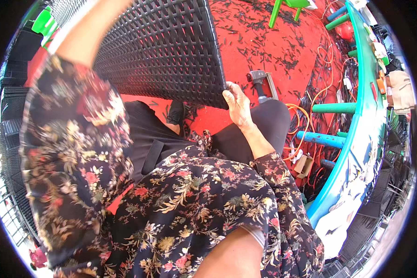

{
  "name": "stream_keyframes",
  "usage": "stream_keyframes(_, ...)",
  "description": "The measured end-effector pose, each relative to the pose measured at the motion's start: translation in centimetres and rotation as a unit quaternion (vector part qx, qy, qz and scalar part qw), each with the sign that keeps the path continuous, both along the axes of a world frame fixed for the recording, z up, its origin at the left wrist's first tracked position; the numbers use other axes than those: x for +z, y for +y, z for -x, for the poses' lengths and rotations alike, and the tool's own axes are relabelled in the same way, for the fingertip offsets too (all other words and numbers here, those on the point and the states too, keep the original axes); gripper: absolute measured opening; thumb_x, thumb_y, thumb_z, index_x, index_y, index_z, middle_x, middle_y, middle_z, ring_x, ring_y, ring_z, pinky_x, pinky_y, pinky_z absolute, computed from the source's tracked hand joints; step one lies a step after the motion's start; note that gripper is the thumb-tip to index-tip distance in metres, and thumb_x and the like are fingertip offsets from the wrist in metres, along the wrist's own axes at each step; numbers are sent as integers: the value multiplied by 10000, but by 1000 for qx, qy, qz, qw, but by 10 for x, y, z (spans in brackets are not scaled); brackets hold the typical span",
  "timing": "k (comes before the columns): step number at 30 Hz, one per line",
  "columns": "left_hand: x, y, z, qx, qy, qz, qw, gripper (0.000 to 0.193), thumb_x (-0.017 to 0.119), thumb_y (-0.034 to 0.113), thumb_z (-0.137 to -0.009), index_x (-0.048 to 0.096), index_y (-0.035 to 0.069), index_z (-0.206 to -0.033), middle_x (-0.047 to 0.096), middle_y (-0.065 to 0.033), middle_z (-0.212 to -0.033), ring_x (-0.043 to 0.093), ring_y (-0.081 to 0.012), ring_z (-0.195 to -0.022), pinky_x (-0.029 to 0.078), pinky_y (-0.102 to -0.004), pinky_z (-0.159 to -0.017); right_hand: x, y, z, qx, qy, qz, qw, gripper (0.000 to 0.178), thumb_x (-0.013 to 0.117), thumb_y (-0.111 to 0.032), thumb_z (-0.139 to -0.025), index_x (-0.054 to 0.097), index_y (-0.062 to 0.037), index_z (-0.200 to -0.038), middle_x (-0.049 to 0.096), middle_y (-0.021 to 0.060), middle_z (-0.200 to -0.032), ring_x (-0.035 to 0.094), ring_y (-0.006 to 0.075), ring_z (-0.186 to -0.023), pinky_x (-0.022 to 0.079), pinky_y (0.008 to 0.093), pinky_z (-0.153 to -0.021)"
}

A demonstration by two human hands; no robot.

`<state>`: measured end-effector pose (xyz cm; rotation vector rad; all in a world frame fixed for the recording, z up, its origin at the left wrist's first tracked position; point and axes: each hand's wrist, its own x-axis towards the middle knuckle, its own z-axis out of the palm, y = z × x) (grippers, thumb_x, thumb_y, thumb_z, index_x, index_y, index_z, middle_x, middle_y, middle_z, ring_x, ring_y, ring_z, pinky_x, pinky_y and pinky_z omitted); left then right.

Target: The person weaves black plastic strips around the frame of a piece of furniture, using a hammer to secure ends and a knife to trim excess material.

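The right hand grips the panel near its corner, fingers closed; the left hand's fingers I can't see.

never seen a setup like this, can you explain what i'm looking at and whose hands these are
There is no machine here: a person works with bare hands. The picture comes from a wide fisheye camera worn on that person's head, looking down, so straight edges bend near the rim.

The right hand has its grip on the lower right corner of a black woven panel. The left forearm reaches up past the top edge, so the left hand is out of view and I can't say what it holds.

Below is a red floor strewn with black scraps. Near the right knee is a dark handheld tool, and farther right a blue-green table.
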<state>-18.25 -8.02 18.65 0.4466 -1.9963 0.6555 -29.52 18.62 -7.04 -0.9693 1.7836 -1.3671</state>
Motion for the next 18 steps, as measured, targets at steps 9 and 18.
stream_keyframes(9, -245, 79, -91, 46, -5, -349, 936, 785, 619, 447, -842, 304, 36, -1432, 245, -221, -1495, 249, -406, -1359, 228, -518, -1066, 47, -58, -23, 49, 99, 94, 989, 343, 598, -327, -927, 505, -15, -1037, 627, 177, -822, 629, 287, -777, 479, 395, -730)
stream_keyframes(18, -265, 142, -74, -38, 45, -407, 912, 726, 584, 451, -827, 388, 52, -1400, 282, -198, -1493, 237, -382, -1384, 174, -499, -1106, 110, 9, 0, 61, 58, 91, 992, 396, 569, -251, -927, 525, 39, -1193, 634, 99, -1084, 553, 149, -993, 423, 304, -907)
